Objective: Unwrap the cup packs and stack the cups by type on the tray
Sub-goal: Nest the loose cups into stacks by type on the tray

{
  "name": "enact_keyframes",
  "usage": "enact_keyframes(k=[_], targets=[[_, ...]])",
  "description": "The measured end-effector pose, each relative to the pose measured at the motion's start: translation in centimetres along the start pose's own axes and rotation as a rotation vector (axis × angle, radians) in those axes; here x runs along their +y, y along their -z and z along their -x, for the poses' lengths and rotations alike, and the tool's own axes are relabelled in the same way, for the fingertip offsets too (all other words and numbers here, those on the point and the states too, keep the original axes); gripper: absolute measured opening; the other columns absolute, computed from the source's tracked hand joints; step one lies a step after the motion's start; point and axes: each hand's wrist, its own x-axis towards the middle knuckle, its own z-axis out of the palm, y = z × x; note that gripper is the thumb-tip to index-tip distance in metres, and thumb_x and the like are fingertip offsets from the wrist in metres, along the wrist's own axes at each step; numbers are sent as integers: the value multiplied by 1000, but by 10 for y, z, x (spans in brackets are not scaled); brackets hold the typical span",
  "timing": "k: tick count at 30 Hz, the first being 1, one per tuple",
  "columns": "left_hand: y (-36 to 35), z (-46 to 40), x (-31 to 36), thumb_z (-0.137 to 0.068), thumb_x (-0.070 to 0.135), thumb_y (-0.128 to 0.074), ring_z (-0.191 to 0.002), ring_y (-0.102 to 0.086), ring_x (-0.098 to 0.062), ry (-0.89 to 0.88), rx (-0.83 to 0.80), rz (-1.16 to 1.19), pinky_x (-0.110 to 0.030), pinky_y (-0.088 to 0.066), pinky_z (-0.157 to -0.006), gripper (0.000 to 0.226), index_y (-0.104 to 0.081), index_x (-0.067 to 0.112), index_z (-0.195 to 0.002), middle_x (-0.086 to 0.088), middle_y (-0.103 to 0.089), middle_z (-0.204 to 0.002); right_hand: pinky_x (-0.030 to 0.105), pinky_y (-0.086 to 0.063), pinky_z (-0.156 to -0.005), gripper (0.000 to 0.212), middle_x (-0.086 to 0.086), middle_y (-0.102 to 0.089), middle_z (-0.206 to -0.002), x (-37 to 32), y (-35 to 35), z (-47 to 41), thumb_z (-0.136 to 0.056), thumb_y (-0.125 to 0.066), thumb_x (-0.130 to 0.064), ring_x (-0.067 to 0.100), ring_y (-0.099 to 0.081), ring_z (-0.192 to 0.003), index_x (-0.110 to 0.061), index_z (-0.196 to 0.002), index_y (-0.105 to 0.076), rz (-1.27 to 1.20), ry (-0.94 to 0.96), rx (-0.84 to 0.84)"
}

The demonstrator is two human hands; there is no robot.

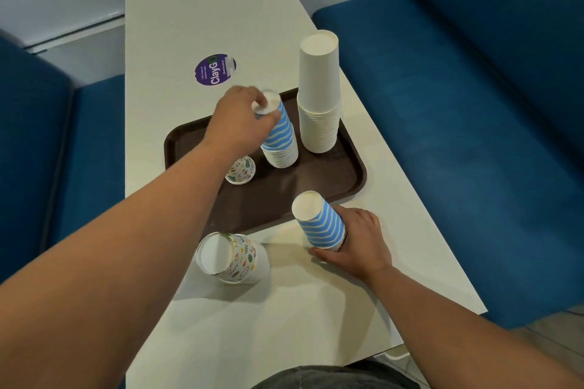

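Where the white tabletop point(284, 309) lies nearest, a short inverted stack of paper cups with colourful doodle print point(232, 257) is seen beside the brown plastic tray point(284, 196). Just right of it, a stack of blue-and-white striped paper cups point(320, 221) is gripped at its base by the right hand point(355, 241), its grip curled round it. On the tray, a single doodle-print cup point(241, 170) is set. Farther on, the top of a taller striped stack point(279, 139) is pinched by the left hand point(240, 120). Beyond it, a tall stack of plain white paper cups point(319, 95) is stood. A purple round sticker point(215, 70) is seen farthest.
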Motion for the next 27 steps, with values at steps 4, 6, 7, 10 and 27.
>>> enact_keyframes(k=[4,6,7,10,27], targets=[[6,26,5,-88,35,-67,-132,-43,-21,-17,-1,-21,-21,-28,-104,41,-60,17,-124,-6,-46,-143,26,-31,-100,76,-19,-63,-101,1,0,0,-56,-70,-77,10,-57,-101,-35,-117,-57,8,-8,-6],[8,52,16,-86,32,-69,-120,-51,-19,-127,77,32,-17,-30,-98,36,-63,15,-118,-3,-55,-127,26,-30,-101,78,-19,-63,-104,1,0,0,-56,-69,-77,10,-56,-104,-35,-120,-56,1,-11,-7],[8,65,22,-85,34,-70,-113,-54,-18,-161,21,48,-19,-35,-95,36,-64,17,-116,1,-58,-116,26,-30,-102,78,-19,-63,-105,0,0,0,-56,-68,-77,10,-55,-106,-35,-121,-56,1,-10,-11],[-6,94,31,-80,49,-70,-116,-52,-12,-201,-428,-95,-28,-41,-100,60,-52,28,-134,7,-55,-122,29,-32,-101,76,-19,-63,-103,0,0,0,-56,-67,-75,12,-56,-105,-35,-120,-56,5,-6,-18],[31,84,28,-75,38,-56,-93,-59,-9,-211,62,267,-29,-49,-88,41,-68,24,-111,11,-63,-102,26,-30,-100,82,-19,-63,-106,1,1,1,-57,-66,-78,12,-56,-106,-34,-125,-57,-14,9,-1]])
